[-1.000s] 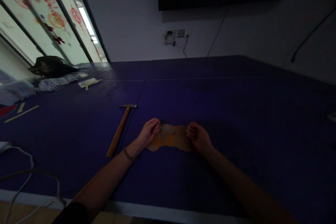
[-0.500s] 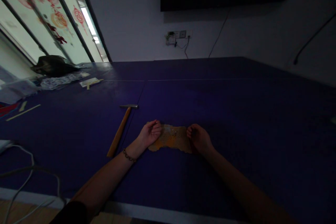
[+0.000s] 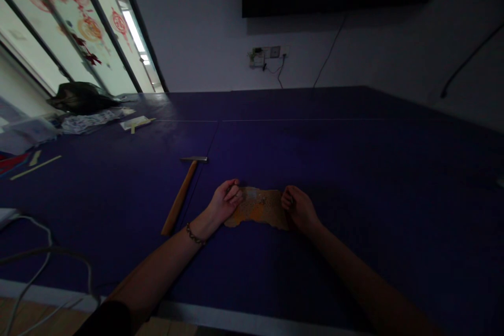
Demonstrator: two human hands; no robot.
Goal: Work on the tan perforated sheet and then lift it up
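Note:
A brown piece that looks like cardboard (image 3: 262, 207), with ragged edges, an orange-yellow stain and small dark pits, lies on the dark blue tabletop (image 3: 236, 268). My left hand (image 3: 226, 199) rests over its left end, palm partly up and fingers curled closed. At the right end my right hand (image 3: 298, 207) is closed too, its knuckles against or just above the edge. Whether either hand pinches the piece or something tiny is too dark to make out. To the left of my left hand lies a hammer (image 3: 181, 197) with a wooden handle, its metal head pointing away from me.
A white cable (image 3: 49, 244) loops over the left front edge. Toward the back left are a black bag (image 3: 81, 97), a clear plastic box (image 3: 29, 134), a white packet (image 3: 135, 123) and a thin pale strip (image 3: 35, 167). A wall with sockets (image 3: 270, 52) stands behind.
Hardly anything differs. The view has shifted very slightly, and the fingers of both hands have moved a little over the brown piece.

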